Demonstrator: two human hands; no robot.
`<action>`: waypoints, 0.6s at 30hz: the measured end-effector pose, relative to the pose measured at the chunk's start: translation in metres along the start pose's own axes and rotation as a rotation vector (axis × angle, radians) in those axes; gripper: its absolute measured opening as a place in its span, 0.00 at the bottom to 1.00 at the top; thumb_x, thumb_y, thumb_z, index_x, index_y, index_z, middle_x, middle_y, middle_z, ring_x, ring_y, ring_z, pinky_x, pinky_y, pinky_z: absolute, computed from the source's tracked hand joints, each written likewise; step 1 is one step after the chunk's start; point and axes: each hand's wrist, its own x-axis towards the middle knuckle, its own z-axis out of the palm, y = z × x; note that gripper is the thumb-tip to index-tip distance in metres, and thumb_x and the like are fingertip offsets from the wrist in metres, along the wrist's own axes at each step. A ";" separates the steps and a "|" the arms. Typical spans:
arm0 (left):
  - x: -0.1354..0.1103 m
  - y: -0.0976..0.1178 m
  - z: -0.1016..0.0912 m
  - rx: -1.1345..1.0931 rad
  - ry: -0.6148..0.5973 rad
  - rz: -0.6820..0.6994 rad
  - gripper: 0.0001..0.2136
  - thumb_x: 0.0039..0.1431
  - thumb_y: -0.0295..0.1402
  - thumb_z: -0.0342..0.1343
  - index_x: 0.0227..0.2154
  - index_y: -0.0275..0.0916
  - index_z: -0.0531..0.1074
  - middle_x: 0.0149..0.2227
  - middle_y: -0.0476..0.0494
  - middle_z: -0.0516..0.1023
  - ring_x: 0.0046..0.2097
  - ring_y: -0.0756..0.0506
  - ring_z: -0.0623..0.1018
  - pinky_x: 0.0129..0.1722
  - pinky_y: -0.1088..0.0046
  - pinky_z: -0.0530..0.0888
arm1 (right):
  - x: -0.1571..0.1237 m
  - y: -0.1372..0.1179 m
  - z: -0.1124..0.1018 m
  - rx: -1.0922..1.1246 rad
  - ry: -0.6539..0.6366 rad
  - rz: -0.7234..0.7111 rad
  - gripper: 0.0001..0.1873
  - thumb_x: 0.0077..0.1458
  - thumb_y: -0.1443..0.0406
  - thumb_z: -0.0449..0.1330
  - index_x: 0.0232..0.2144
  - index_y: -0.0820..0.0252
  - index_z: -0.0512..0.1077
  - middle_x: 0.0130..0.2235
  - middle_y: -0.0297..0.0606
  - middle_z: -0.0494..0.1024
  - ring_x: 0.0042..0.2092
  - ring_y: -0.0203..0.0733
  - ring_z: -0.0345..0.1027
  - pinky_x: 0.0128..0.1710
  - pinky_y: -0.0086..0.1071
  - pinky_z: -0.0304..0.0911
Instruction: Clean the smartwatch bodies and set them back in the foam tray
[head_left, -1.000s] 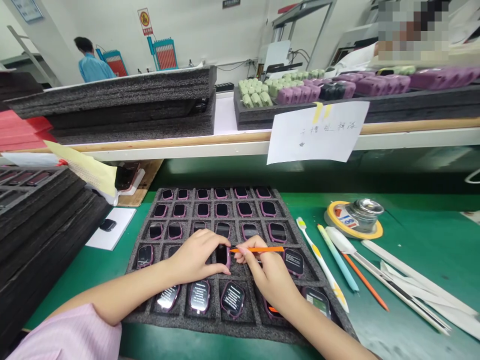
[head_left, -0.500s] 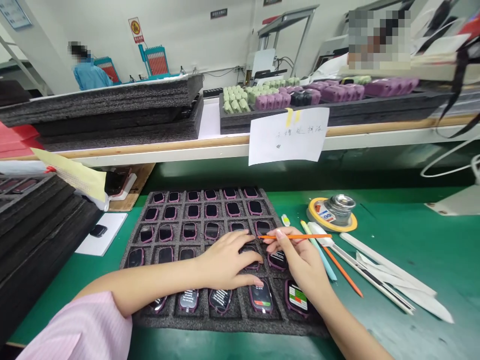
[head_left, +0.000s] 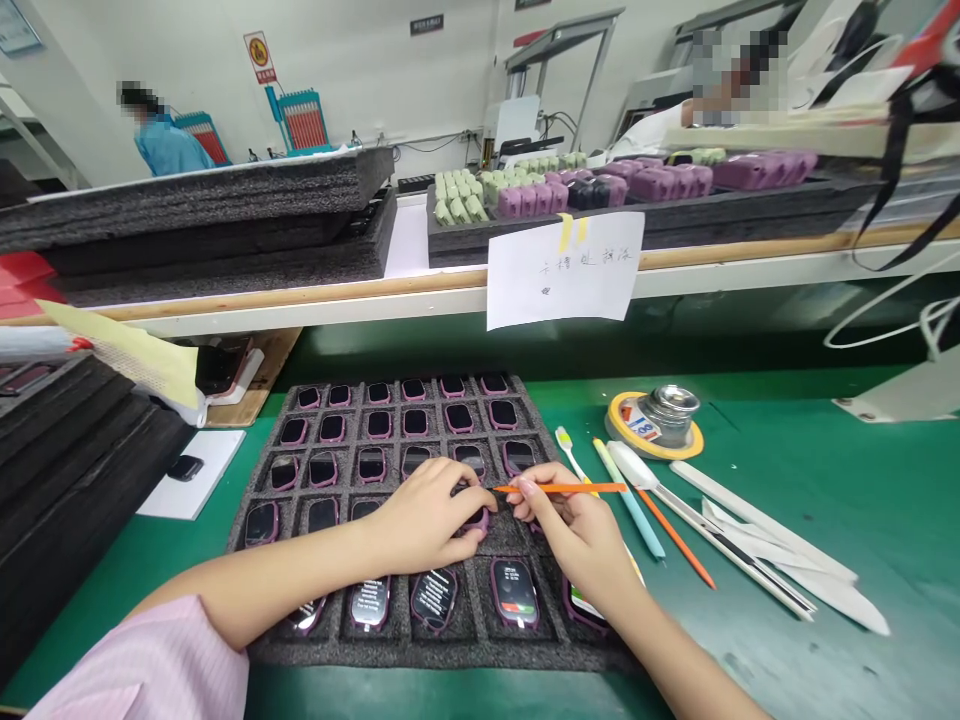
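Note:
A dark foam tray (head_left: 450, 655) lies in front of me, its compartments holding several smartwatches with purple cases. My left hand (head_left: 435, 510) is closed around one smartwatch (head_left: 477, 518) in the second row from the front; its fingers hide most of the case. Between the fingers of my right hand (head_left: 566, 520) is a thin orange pointed stick (head_left: 577, 488), its tip to the left, close to my left fingertips. Along the front row, one smartwatch (head_left: 514, 590) shows a red and green strip, and another smartwatch (head_left: 433, 598) displays lines of white text.
Right of the tray lie a toothbrush (head_left: 574, 455), a light blue pen (head_left: 637, 510), another orange stick (head_left: 679, 540), white tools and a yellow tape roll (head_left: 690, 440) beneath a metal-topped jar (head_left: 673, 412). Stacked foam trays (head_left: 82, 450) stand left. A shelf (head_left: 337, 312) crosses behind.
My left hand has drawn back slightly and curled from spread fingers onto a smartwatch. My right hand and the orange stick have shifted a little left; the whole view has moved slightly too.

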 end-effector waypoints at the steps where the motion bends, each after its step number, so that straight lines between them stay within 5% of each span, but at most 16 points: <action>1: 0.001 -0.001 -0.001 -0.013 -0.004 -0.005 0.11 0.62 0.33 0.60 0.47 0.38 0.75 0.47 0.37 0.74 0.50 0.38 0.74 0.53 0.56 0.72 | 0.000 0.000 0.000 -0.003 -0.001 -0.002 0.23 0.61 0.44 0.57 0.32 0.57 0.72 0.29 0.37 0.77 0.29 0.39 0.73 0.31 0.31 0.70; 6: -0.002 -0.008 -0.004 -0.115 -0.001 -0.058 0.14 0.60 0.43 0.63 0.45 0.42 0.76 0.48 0.41 0.76 0.52 0.40 0.75 0.55 0.59 0.71 | -0.001 -0.002 0.001 -0.002 -0.013 -0.003 0.23 0.61 0.44 0.57 0.31 0.57 0.72 0.29 0.38 0.78 0.28 0.39 0.73 0.30 0.31 0.71; 18: -0.004 -0.008 0.008 -0.264 0.054 -0.224 0.29 0.51 0.44 0.70 0.53 0.40 0.69 0.51 0.38 0.76 0.54 0.37 0.75 0.56 0.53 0.71 | -0.002 -0.002 0.005 -0.020 -0.082 -0.028 0.18 0.64 0.49 0.56 0.34 0.56 0.73 0.33 0.40 0.80 0.33 0.41 0.77 0.35 0.33 0.74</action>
